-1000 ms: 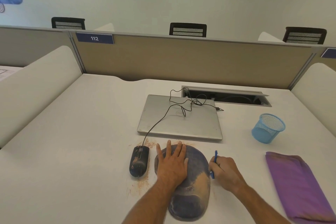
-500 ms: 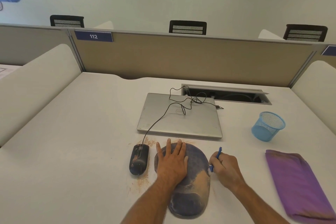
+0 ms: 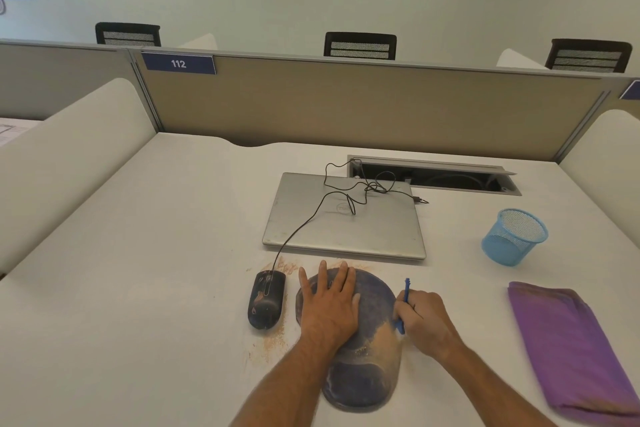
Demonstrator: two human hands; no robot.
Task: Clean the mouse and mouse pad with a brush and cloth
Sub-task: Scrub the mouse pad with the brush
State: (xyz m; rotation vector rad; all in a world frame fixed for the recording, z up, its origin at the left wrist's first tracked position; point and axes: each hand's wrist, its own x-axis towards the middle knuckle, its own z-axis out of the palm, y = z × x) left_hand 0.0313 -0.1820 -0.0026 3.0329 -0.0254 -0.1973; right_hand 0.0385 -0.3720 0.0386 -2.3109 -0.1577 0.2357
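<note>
Blue plastic was what the right hand [image 3: 424,317] had its fingers curled around: a thin brush [image 3: 404,305], handle poking up past the knuckles and the lower end down at the right edge of the mouse pad [image 3: 367,374]. Couldn't really make out the bristles, too small and a bit blurred. The left hand [image 3: 329,305] was flat on the upper half of the pad, fingers straight and slightly spread, palm pressing down, not gripping anything.

The pad itself was a dark purple-blue one with a wrist rest at the near end, and it had a tan patch of dusty powder [image 3: 382,336] on it right next to the brush tip. More of that same tan stuff was scattered on the white desk [image 3: 138,288] around the pad's left side and behind it.

Just left of the pad sat the black mouse [image 3: 266,300], also smeared with the powder, its cable [image 3: 301,229] running up over a closed silver laptop [image 3: 346,236] behind the pad. Off to the right, well apart from the hands, a purple cloth [image 3: 568,347] lay folded on the desk, with a blue mesh cup [image 3: 514,236] beyond it.
</note>
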